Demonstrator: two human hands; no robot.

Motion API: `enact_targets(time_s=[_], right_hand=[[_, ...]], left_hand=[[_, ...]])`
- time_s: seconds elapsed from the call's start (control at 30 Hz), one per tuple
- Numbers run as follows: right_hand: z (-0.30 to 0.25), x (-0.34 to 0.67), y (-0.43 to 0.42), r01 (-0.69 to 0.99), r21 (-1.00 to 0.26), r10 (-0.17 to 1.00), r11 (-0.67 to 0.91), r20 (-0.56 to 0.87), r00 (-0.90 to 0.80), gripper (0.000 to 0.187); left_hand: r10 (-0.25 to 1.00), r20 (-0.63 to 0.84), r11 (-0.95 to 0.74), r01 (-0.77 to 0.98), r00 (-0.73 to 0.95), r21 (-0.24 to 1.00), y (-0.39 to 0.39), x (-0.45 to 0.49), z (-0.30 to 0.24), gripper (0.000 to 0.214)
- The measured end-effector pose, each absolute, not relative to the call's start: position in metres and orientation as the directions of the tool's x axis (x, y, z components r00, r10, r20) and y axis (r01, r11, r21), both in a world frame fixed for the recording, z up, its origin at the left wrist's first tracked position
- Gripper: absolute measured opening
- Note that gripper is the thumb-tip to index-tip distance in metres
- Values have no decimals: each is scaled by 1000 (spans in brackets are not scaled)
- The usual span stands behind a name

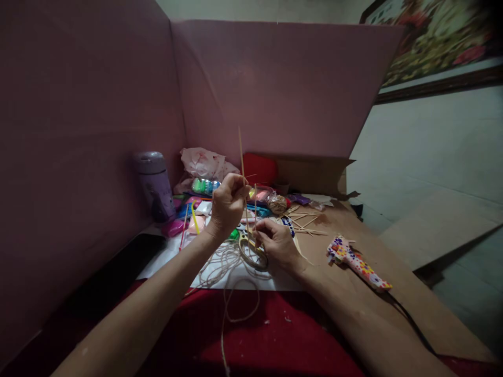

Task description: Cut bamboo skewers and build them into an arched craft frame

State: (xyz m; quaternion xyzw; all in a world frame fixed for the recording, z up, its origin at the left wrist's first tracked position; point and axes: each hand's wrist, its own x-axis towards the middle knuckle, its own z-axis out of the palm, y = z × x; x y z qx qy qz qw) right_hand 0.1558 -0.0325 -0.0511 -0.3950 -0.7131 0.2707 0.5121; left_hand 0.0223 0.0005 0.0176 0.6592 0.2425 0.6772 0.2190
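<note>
Between the fingertips of my left hand [226, 204], a long thin wooden stick [241, 149] stands nearly upright. Lower and to the right, my right hand [277, 242] pinches a shorter wooden stick [255, 204], also upright. Both hands are closed, and the two sticks are side by side with a small gap. Scissors [248, 257] with yellowish handles lie below the hands on a white sheet [275, 283]. Loose twine [220, 262] loops across the sheet, with one strand hanging over the red cloth in front.
A floral glue gun [361, 266] with a black cord lies on cardboard [404, 298] at right. Loose sticks [308, 229] and a twine ball [277, 204] are behind my right hand. A purple bottle [154, 183], coloured clay packs [202, 186] and pink panels [283, 89] border the workspace.
</note>
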Motion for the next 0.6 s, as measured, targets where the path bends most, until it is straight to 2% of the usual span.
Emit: enact_targets(time_s=[0.23,0.4,0.6], right_hand=[[-62,152,-31,237,-872,896,429,379,-231,6],[-64,151,-32,215,-907,918,362,306,-253,6],[-65,153,-31,203,-902,908,381,324,-264,9]], left_hand=[[646,763,-761,64,2,645,-10,25,-1,9],[687,726,-717,128,-36,685,-13,25,-17,12],[829,559,-551,-139,20,823,-18,27,-18,17]])
